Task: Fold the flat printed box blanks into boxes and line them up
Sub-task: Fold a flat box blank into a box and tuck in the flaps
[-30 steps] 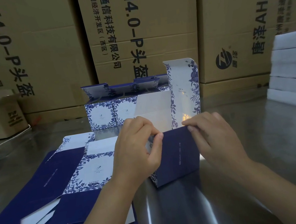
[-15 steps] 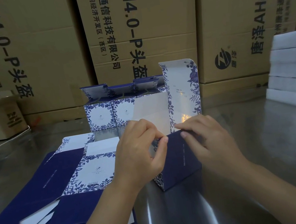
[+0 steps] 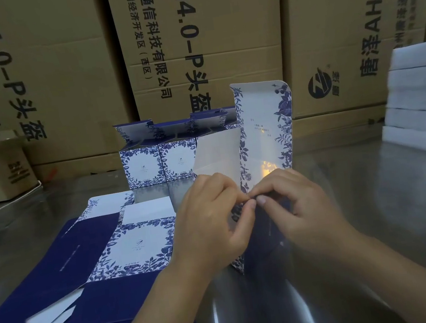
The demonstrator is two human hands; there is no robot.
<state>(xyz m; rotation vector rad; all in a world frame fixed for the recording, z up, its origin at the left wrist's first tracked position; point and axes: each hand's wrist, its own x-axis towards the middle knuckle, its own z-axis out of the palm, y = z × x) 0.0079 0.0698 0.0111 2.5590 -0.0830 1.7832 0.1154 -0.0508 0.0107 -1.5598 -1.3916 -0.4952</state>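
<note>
Our left hand and right hand meet fingertip to fingertip at the top edge of the box, each pinching the card there with curled fingers. The box stands upright on the counter in front of us, navy side toward us, its long flap rising straight up behind the hands. Left of it lies a stack of flat blanks. Behind, a row of folded boxes stands side by side, flaps up, before brown cartons. White foam pieces are stacked at far right.
</note>
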